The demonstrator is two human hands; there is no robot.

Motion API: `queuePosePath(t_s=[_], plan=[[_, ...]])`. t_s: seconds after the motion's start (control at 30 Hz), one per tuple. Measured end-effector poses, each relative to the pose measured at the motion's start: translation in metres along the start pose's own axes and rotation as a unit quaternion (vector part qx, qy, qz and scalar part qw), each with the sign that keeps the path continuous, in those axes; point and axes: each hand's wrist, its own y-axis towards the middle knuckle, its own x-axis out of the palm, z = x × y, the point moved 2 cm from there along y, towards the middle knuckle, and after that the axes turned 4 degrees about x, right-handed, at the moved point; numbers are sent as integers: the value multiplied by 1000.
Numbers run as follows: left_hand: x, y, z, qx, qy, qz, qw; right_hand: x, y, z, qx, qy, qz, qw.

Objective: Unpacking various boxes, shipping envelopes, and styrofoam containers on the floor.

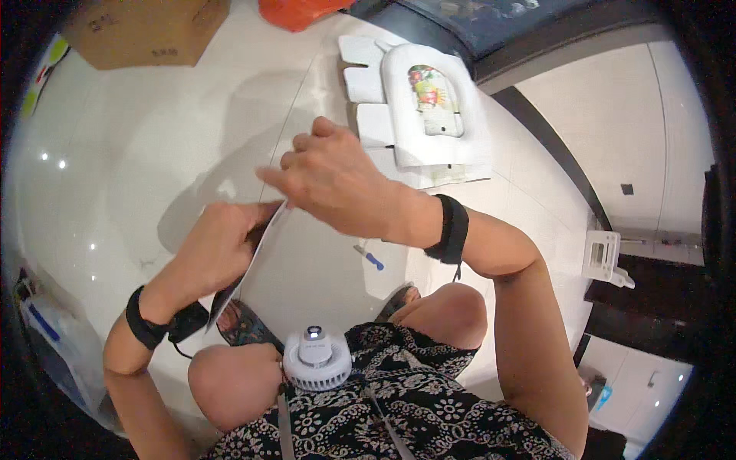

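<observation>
A thin flat sheet (253, 260), seen nearly edge-on, stands tilted between my hands. My left hand (215, 247) grips its far side, with the fingers hidden behind it. At the sheet's upper end is my right hand (330, 175), its fingers curled and partly hidden; whether it pinches the edge cannot be told. A small blue-handled tool (372, 260) lies on the floor below my right wrist. Beyond my right hand, a white padded piece (397, 98) with a rounded opening and a colourful printed picture lies over further white flaps.
A cardboard box (146, 34) stands at the upper left, with an orange-red plastic bag (299, 11) beside it. At the left lies a clear plastic bag (63, 345). A white plastic stool (601, 256) is at the right. A white portable fan (317, 359) hangs at my waist.
</observation>
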Motion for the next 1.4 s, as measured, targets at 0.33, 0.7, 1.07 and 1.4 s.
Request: queuePosePath(t_s=[0.33, 0.7, 1.07, 1.4], plan=[[-45, -12, -27, -18, -432, 177, 884, -123, -85, 69, 31, -44, 136, 989], [12, -2, -96, -118, -343, 104, 926, -52, -231, 196, 328, -210, 186, 902], [29, -9, -105, -223, -257, 52, 939, 158, -296, 140, 413, 163, -229, 866], [19, -80, -57, -206, -103, -69, 971, 249, -229, 20, 231, 214, -289, 904]])
